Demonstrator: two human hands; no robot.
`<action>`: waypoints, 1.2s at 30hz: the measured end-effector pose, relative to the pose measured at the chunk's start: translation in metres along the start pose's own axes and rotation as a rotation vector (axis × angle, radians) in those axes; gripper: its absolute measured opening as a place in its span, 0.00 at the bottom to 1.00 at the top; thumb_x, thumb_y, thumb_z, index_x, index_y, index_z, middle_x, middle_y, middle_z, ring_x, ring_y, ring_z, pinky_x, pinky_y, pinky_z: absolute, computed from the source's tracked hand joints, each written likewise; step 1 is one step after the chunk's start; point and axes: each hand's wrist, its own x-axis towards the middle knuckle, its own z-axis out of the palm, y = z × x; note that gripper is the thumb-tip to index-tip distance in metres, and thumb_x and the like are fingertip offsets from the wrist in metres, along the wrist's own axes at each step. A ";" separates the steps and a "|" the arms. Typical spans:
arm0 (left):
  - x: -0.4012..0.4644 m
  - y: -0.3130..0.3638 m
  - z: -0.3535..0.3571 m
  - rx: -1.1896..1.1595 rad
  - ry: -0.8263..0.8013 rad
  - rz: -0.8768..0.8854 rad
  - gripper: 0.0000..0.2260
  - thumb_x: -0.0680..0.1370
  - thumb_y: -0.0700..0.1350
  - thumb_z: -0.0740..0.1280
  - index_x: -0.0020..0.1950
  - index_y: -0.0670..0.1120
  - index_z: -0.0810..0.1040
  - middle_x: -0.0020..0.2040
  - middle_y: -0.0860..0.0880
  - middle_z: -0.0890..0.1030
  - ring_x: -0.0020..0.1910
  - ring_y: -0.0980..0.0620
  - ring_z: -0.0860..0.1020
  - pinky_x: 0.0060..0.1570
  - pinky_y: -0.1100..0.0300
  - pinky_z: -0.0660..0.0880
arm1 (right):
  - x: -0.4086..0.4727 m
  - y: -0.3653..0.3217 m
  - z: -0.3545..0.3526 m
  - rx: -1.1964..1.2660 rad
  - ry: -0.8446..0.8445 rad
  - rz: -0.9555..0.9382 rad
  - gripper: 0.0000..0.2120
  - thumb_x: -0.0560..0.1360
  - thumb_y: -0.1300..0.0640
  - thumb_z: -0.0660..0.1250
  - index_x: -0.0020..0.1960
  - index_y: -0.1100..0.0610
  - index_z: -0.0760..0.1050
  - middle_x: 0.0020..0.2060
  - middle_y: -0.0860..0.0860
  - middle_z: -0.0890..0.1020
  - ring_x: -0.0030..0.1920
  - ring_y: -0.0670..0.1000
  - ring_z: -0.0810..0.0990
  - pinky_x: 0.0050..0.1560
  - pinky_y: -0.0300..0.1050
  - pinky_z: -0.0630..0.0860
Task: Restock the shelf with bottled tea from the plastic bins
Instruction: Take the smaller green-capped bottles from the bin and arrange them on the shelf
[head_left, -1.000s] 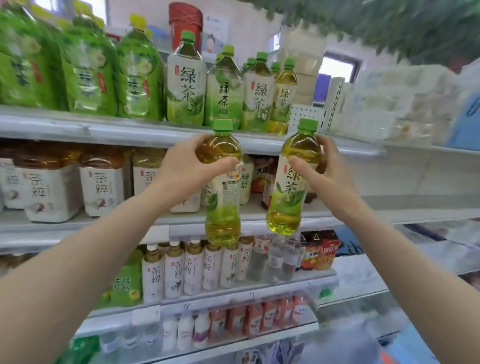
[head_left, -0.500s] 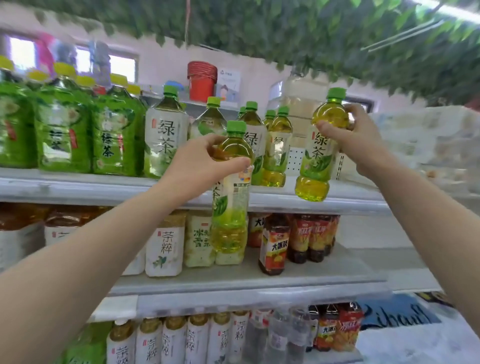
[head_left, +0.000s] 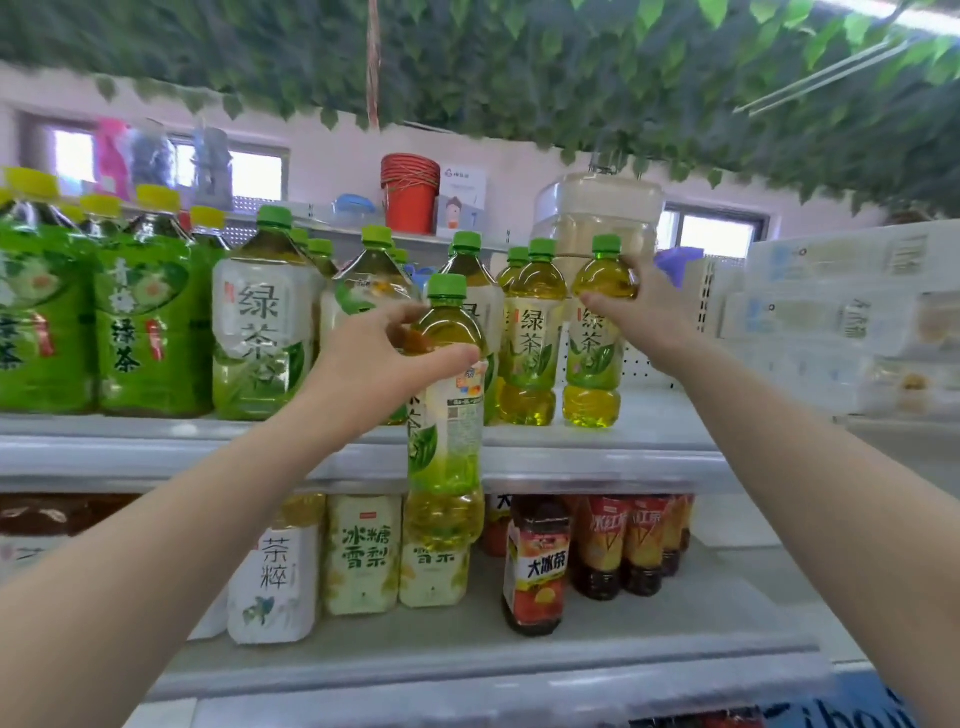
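Your right hand (head_left: 641, 317) grips the shoulder of a green tea bottle (head_left: 595, 358) that stands upright on the upper shelf (head_left: 649, 441), just beside another small bottle (head_left: 530, 343) of the same tea — the two look close enough to touch. Your left hand (head_left: 374, 364) holds a second green tea bottle (head_left: 447, 415) by its shoulder, thumb and fingers curled round it, hanging in front of the shelf edge and off the shelf. Left of it stand large green tea bottles (head_left: 260, 332). On the lower shelf (head_left: 467, 654) are pear drink bottles (head_left: 363, 553) and red iced tea bottles (head_left: 537, 566).
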 end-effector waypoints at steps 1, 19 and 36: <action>0.001 -0.001 0.001 0.004 0.001 -0.004 0.34 0.66 0.63 0.75 0.69 0.53 0.72 0.51 0.55 0.82 0.51 0.59 0.79 0.50 0.64 0.74 | 0.003 0.005 0.003 -0.002 0.000 0.005 0.27 0.75 0.56 0.74 0.71 0.56 0.69 0.50 0.46 0.77 0.54 0.50 0.77 0.61 0.48 0.74; -0.004 0.010 0.007 -0.005 -0.030 0.025 0.20 0.65 0.61 0.74 0.54 0.62 0.76 0.44 0.61 0.84 0.44 0.64 0.81 0.44 0.68 0.74 | 0.033 0.041 0.028 -0.080 -0.084 0.017 0.28 0.81 0.49 0.64 0.78 0.50 0.60 0.66 0.53 0.77 0.68 0.57 0.73 0.66 0.53 0.68; -0.005 0.029 0.040 0.018 0.076 -0.041 0.32 0.61 0.69 0.74 0.58 0.55 0.72 0.49 0.55 0.80 0.48 0.56 0.79 0.51 0.53 0.77 | -0.182 -0.018 0.057 -0.150 -0.122 -0.216 0.41 0.72 0.35 0.69 0.77 0.48 0.55 0.69 0.45 0.71 0.66 0.45 0.72 0.64 0.51 0.75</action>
